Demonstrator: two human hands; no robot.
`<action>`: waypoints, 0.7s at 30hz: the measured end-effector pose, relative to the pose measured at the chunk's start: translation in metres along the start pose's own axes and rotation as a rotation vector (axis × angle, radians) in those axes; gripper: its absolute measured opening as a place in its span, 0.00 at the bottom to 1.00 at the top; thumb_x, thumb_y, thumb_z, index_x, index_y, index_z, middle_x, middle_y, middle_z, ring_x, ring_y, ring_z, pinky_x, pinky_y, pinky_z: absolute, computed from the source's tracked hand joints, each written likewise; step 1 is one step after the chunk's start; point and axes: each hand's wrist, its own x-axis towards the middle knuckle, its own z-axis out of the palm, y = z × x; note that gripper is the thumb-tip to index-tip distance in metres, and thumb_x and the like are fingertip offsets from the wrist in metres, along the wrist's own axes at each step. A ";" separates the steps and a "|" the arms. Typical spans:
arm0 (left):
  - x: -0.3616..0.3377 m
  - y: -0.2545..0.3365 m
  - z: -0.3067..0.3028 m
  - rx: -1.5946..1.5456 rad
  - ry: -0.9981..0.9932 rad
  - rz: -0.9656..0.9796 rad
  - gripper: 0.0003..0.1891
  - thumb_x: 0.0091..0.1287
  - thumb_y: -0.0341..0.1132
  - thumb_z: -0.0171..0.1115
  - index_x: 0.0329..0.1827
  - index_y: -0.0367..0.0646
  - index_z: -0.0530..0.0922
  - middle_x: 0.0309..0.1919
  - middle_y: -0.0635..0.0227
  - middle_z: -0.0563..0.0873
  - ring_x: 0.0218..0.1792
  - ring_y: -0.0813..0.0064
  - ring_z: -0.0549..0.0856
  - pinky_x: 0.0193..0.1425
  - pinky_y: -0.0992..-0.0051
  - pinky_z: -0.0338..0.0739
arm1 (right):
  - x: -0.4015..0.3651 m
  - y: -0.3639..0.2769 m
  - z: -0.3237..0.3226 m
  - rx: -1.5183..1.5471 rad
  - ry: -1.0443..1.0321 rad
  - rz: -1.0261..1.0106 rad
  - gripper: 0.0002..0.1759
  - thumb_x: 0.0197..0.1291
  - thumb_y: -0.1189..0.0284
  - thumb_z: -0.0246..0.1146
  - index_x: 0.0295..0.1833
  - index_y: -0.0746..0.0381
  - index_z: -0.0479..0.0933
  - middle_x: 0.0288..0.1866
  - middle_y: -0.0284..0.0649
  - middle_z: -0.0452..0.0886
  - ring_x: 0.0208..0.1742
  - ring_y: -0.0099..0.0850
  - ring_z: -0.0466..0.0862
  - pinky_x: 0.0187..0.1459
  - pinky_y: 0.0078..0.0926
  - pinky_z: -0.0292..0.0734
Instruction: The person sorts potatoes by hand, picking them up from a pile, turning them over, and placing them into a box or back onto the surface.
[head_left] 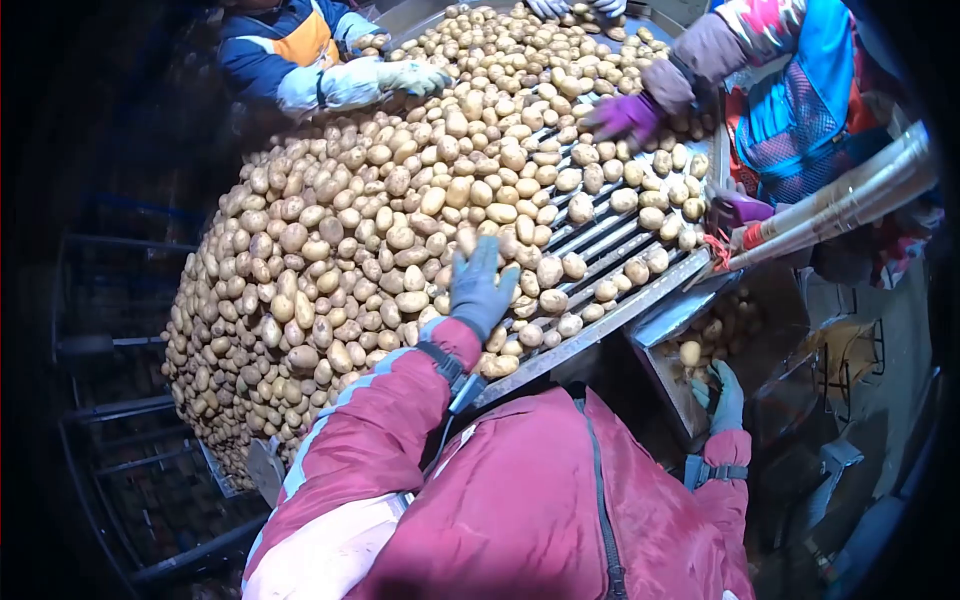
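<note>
My left hand [482, 288], in a grey-blue glove, lies on the potato heap [400, 235] with its fingers spread; it grips nothing. Beneath and around its fingertips are several loose potatoes. Low on the right, my right hand [724, 396], in a pale green glove, is at the near side of a cardboard box [672, 392]. Its thumb and fingers stand apart around a dark gap, and I see nothing held there. Inside that box are potatoes [722, 325], partly in shadow.
A slatted metal rack [608, 245] with a metal edge [600, 328] supports the heap. A co-worker's purple glove [628, 118] touches potatoes at right; another's pale glove [415, 77] is at upper left. More gloved hands [575, 8] show at the far end. A wrapped pole [835, 205] slants across the right.
</note>
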 end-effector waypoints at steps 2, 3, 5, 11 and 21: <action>0.024 0.035 -0.015 -0.206 -0.007 0.032 0.38 0.69 0.55 0.63 0.79 0.44 0.69 0.77 0.55 0.71 0.76 0.38 0.66 0.82 0.47 0.57 | -0.008 -0.009 0.002 -0.049 -0.132 -0.066 0.22 0.74 0.55 0.62 0.63 0.59 0.80 0.47 0.42 0.86 0.35 0.32 0.87 0.37 0.28 0.86; 0.030 0.070 -0.038 -0.285 -0.108 -0.137 0.38 0.68 0.55 0.64 0.77 0.43 0.70 0.76 0.58 0.72 0.76 0.37 0.65 0.81 0.46 0.59 | -0.019 -0.021 0.012 -0.062 -0.205 -0.055 0.21 0.75 0.57 0.61 0.61 0.62 0.80 0.45 0.41 0.86 0.34 0.30 0.87 0.35 0.24 0.84; 0.047 0.099 -0.051 -0.383 -0.160 0.045 0.38 0.69 0.56 0.64 0.79 0.52 0.69 0.79 0.61 0.69 0.78 0.36 0.62 0.81 0.47 0.60 | -0.028 -0.035 0.040 -0.058 -0.363 -0.047 0.20 0.76 0.59 0.61 0.60 0.63 0.80 0.45 0.40 0.86 0.34 0.29 0.86 0.34 0.22 0.82; 0.067 0.145 0.007 -0.199 0.060 0.482 0.36 0.72 0.52 0.63 0.79 0.47 0.69 0.79 0.50 0.68 0.80 0.45 0.64 0.83 0.57 0.60 | -0.100 -0.056 0.182 -0.188 -0.695 -0.108 0.21 0.75 0.63 0.60 0.64 0.67 0.76 0.50 0.42 0.85 0.37 0.28 0.85 0.38 0.18 0.78; 0.043 0.119 -0.042 -0.761 -0.113 0.060 0.27 0.72 0.48 0.62 0.69 0.44 0.79 0.67 0.50 0.81 0.69 0.52 0.79 0.75 0.60 0.71 | -0.097 0.020 0.269 -0.674 -1.195 -0.302 0.18 0.73 0.57 0.66 0.42 0.62 0.77 0.36 0.30 0.79 0.32 0.20 0.76 0.34 0.19 0.72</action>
